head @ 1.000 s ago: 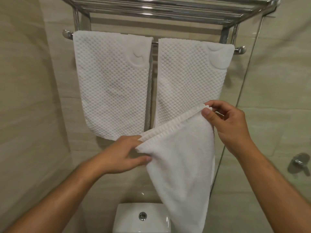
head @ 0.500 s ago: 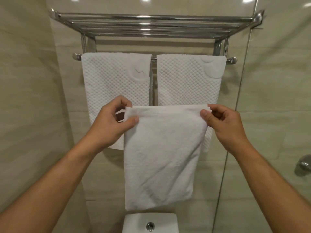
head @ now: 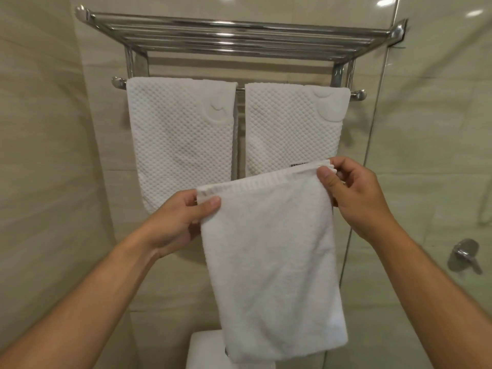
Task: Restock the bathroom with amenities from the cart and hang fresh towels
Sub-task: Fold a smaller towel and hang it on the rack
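Note:
A folded white terry towel (head: 274,262) hangs in front of me, held by its top edge. My left hand (head: 178,222) pinches the top left corner, and my right hand (head: 354,195) pinches the top right corner, which sits higher. Behind it, two white waffle towels hang side by side on the chrome rail: the left waffle towel (head: 181,134) and the right waffle towel (head: 290,129). The held towel's upper edge covers the lower part of the right one. A chrome shelf rack (head: 239,35) is fixed above the rail.
A white toilet cistern (head: 205,352) is below, partly hidden by the held towel. A glass shower panel edge (head: 372,123) runs down the right side, with a chrome tap handle (head: 464,255) behind it. Beige tiled walls close in on the left and at the back.
The towel's top edge went from slanted to level to slanted again; my left hand has dropped while my right stays up. The view has tilted slightly, showing more of the rack.

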`<action>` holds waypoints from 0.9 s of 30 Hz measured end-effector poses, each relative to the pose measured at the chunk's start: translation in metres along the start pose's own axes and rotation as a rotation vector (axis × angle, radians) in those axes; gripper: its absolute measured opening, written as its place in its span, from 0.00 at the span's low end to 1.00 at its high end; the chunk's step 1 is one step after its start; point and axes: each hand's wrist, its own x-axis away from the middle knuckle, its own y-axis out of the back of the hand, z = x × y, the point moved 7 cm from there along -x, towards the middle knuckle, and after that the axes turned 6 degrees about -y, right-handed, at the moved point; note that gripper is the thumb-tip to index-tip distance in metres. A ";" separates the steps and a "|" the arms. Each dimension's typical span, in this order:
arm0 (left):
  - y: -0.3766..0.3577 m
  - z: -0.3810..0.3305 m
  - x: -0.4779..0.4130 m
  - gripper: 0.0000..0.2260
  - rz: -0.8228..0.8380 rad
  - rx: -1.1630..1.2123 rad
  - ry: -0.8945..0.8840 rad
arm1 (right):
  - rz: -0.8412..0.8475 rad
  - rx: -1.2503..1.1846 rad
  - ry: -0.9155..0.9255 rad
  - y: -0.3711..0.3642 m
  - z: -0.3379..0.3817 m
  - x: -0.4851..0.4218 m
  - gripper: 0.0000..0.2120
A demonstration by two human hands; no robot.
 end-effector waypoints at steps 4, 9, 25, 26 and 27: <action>-0.002 -0.013 -0.003 0.11 -0.277 0.031 -0.101 | -0.094 0.042 0.023 0.008 0.000 0.005 0.02; -0.007 -0.047 -0.001 0.09 -0.449 -0.544 -0.443 | -0.155 0.073 0.073 0.017 0.005 0.011 0.04; -0.076 -0.063 -0.001 0.07 -0.065 -0.428 -0.536 | 0.261 0.725 0.290 -0.056 0.070 0.036 0.22; -0.079 -0.061 0.001 0.06 -0.037 -0.376 -0.523 | 0.357 0.726 0.243 -0.071 0.069 0.036 0.28; -0.080 -0.059 0.002 0.07 -0.035 -0.302 -0.488 | 0.409 0.741 0.207 -0.082 0.066 0.034 0.33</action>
